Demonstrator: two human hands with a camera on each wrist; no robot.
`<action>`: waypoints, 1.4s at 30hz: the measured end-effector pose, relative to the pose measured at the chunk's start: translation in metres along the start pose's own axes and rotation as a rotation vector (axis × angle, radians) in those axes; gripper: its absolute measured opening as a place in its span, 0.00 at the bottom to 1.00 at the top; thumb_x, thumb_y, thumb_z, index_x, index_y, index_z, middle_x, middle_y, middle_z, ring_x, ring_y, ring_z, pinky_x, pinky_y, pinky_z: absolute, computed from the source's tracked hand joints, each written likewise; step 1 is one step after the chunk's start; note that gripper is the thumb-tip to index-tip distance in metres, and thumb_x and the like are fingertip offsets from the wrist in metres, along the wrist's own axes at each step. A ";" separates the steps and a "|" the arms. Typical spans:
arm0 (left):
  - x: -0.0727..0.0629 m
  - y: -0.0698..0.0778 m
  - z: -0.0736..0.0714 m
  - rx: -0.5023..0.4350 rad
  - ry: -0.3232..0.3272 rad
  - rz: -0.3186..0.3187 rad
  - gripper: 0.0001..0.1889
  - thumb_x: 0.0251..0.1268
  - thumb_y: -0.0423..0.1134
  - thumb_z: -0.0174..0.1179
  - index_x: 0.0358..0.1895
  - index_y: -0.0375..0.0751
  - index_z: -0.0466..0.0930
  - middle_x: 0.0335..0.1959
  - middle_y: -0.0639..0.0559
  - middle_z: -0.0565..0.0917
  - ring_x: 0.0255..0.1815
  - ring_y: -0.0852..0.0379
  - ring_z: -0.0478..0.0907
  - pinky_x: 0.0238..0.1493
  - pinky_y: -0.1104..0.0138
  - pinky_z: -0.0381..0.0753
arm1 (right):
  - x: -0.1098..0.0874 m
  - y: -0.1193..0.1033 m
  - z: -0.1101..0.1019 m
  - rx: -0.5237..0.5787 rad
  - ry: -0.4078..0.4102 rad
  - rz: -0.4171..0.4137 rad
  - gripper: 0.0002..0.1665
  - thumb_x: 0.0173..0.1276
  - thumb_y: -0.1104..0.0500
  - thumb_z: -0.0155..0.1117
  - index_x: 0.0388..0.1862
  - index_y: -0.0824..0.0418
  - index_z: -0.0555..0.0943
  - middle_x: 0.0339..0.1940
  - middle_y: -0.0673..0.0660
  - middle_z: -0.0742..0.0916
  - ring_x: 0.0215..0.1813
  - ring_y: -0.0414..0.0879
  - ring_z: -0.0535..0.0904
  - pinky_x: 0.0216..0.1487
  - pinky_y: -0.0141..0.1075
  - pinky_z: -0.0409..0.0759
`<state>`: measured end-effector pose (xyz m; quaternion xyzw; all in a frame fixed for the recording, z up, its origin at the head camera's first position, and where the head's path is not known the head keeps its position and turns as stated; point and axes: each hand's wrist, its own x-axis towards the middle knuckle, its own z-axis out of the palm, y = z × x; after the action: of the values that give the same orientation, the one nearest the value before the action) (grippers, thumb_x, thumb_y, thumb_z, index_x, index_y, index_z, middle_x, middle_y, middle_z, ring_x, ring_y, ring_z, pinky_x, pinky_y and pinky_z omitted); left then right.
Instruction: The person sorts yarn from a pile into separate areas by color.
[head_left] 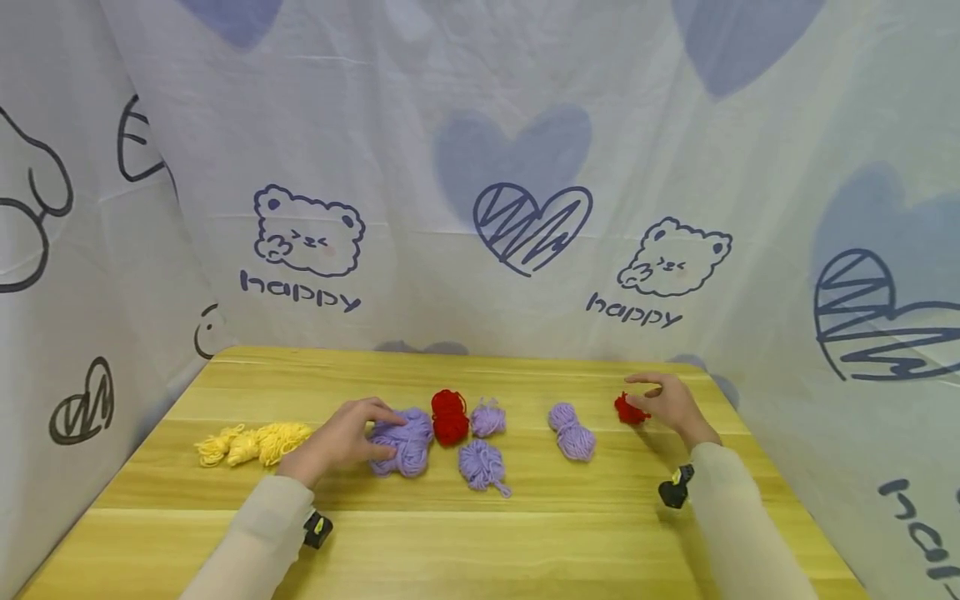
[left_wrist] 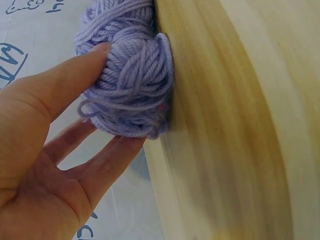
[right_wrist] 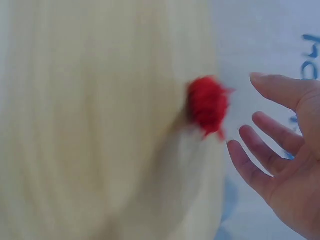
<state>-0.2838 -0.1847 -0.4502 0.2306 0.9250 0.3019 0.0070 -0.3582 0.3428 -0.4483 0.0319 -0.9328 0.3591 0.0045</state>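
At the left of the head view, my left hand [head_left: 344, 438] holds a large light-purple ball of yarn [head_left: 406, 442] resting on the wooden table. Up close in the left wrist view, the thumb presses one side of the purple yarn [left_wrist: 135, 75] while the other fingers reach round its far side. My right hand [head_left: 670, 403] hovers beside a small red ball of yarn [head_left: 630, 409] near the table's right side. Its fingers are spread and relaxed, and in the right wrist view a gap shows between the fingertips and the red yarn [right_wrist: 208, 104].
Between the hands lie a red skein [head_left: 450, 417], a small purple ball [head_left: 488, 419], a purple ball with a loose tail [head_left: 482, 465] and a purple skein [head_left: 572, 432]. Yellow yarn [head_left: 258, 443] lies left of the left hand. Printed cloth [head_left: 420, 325] hangs behind the table [head_left: 480, 550].
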 end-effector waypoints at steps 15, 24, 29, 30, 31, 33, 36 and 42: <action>0.001 -0.003 0.001 0.006 -0.005 -0.011 0.21 0.56 0.36 0.77 0.55 0.44 0.88 0.53 0.45 0.86 0.57 0.42 0.81 0.64 0.43 0.80 | 0.012 -0.093 0.042 -0.016 -0.116 -0.299 0.21 0.69 0.61 0.71 0.60 0.60 0.85 0.66 0.67 0.84 0.56 0.62 0.84 0.54 0.51 0.87; 0.001 -0.003 0.002 0.006 -0.004 -0.021 0.21 0.56 0.37 0.77 0.55 0.45 0.89 0.53 0.46 0.86 0.57 0.43 0.81 0.64 0.44 0.80 | 0.011 -0.118 0.078 0.035 -0.223 -0.373 0.21 0.68 0.63 0.72 0.59 0.59 0.86 0.64 0.64 0.85 0.58 0.63 0.84 0.52 0.46 0.89; 0.000 -0.003 0.002 0.006 -0.005 -0.028 0.21 0.56 0.37 0.78 0.55 0.46 0.88 0.53 0.47 0.86 0.57 0.44 0.81 0.65 0.44 0.80 | 0.011 -0.128 0.097 0.078 -0.273 -0.437 0.21 0.68 0.64 0.72 0.60 0.62 0.85 0.64 0.65 0.85 0.60 0.67 0.83 0.57 0.49 0.87; 0.000 -0.003 0.002 0.007 -0.006 -0.028 0.21 0.56 0.38 0.77 0.55 0.46 0.88 0.53 0.47 0.86 0.57 0.44 0.81 0.65 0.44 0.80 | 0.011 -0.130 0.101 0.090 -0.282 -0.447 0.22 0.68 0.64 0.72 0.60 0.62 0.84 0.64 0.65 0.85 0.61 0.68 0.83 0.59 0.50 0.87; 0.000 -0.003 0.002 0.008 -0.007 -0.027 0.21 0.56 0.38 0.78 0.55 0.46 0.88 0.53 0.47 0.86 0.57 0.44 0.81 0.64 0.44 0.80 | 0.012 -0.132 0.104 0.100 -0.289 -0.456 0.22 0.68 0.64 0.72 0.60 0.63 0.84 0.64 0.65 0.85 0.61 0.68 0.82 0.60 0.51 0.86; -0.001 -0.003 0.002 0.008 -0.004 -0.028 0.21 0.56 0.38 0.78 0.55 0.46 0.88 0.52 0.47 0.86 0.57 0.44 0.81 0.64 0.44 0.80 | 0.012 -0.136 0.112 0.109 -0.300 -0.474 0.22 0.68 0.64 0.72 0.61 0.65 0.84 0.64 0.65 0.85 0.61 0.67 0.83 0.61 0.52 0.86; -0.001 -0.002 0.001 0.011 -0.001 -0.026 0.21 0.56 0.37 0.78 0.55 0.46 0.88 0.52 0.47 0.86 0.57 0.44 0.81 0.64 0.44 0.80 | 0.012 -0.142 0.122 0.112 -0.314 -0.483 0.23 0.68 0.63 0.72 0.61 0.64 0.83 0.65 0.64 0.85 0.61 0.64 0.84 0.63 0.52 0.85; 0.000 -0.002 0.001 0.018 0.001 -0.031 0.21 0.56 0.38 0.78 0.55 0.46 0.88 0.52 0.48 0.86 0.56 0.45 0.81 0.64 0.44 0.80 | 0.012 -0.153 0.137 0.155 -0.352 -0.493 0.25 0.67 0.66 0.71 0.63 0.67 0.82 0.66 0.65 0.84 0.62 0.63 0.83 0.66 0.53 0.83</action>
<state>-0.2847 -0.1856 -0.4522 0.2164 0.9310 0.2937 0.0093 -0.3588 0.1370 -0.4473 0.3189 -0.8532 0.4064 -0.0725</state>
